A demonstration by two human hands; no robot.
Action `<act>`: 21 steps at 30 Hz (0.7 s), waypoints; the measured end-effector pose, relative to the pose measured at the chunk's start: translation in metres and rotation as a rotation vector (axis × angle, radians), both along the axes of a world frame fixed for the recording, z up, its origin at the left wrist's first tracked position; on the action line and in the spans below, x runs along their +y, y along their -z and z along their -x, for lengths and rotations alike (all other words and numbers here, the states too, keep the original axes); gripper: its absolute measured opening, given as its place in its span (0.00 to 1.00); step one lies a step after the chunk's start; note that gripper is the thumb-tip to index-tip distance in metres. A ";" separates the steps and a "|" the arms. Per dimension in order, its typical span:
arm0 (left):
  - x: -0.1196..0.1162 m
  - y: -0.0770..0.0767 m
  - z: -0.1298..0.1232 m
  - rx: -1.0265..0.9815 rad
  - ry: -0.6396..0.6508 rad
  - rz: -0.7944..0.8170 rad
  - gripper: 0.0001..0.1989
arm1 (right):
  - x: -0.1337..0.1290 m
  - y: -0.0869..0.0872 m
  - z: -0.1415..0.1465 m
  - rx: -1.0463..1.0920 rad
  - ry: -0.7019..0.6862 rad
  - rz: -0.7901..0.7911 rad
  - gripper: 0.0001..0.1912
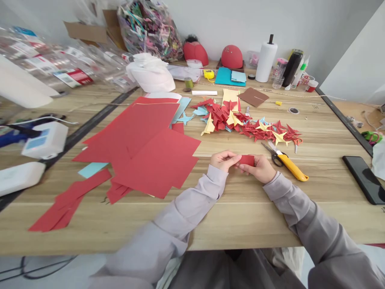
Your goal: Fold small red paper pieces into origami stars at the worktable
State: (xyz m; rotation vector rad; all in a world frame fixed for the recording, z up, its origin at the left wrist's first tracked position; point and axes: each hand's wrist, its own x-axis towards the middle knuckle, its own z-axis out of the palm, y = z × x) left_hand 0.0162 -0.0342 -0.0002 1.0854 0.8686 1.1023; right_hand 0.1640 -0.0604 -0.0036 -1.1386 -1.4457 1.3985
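Note:
A small piece of red paper point(247, 160) is pinched between my two hands above the front middle of the table. My left hand point(225, 160) grips its left end with thumb and fingers. At its right end my right hand point(262, 168) is closed on the paper, thumb toward me. Just beyond lies a heap of folded paper stars point(221, 116), mostly red with some yellow and blue. To the right of my right hand are a yellow utility knife point(291, 166) and black-handled scissors point(276, 158). Large red paper sheets point(159, 160) overlap on the left.
Red paper strips point(69, 196) lie at the front left. A black phone point(365, 178) rests at the right edge. Orange-handled scissors point(297, 143) sit by the stars. Along the back stand a white bottle point(267, 60), a black bottle point(292, 69) and a bag of scraps point(150, 30).

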 end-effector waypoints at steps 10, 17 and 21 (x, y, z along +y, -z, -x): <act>-0.002 -0.001 -0.004 -0.016 -0.014 0.058 0.13 | 0.001 -0.001 -0.002 -0.032 0.036 -0.070 0.18; -0.002 0.004 -0.006 0.082 -0.075 0.029 0.15 | 0.002 0.001 -0.002 -0.040 0.027 -0.065 0.19; -0.003 -0.001 -0.005 0.048 -0.042 0.059 0.16 | 0.001 -0.002 0.000 0.011 0.039 -0.048 0.20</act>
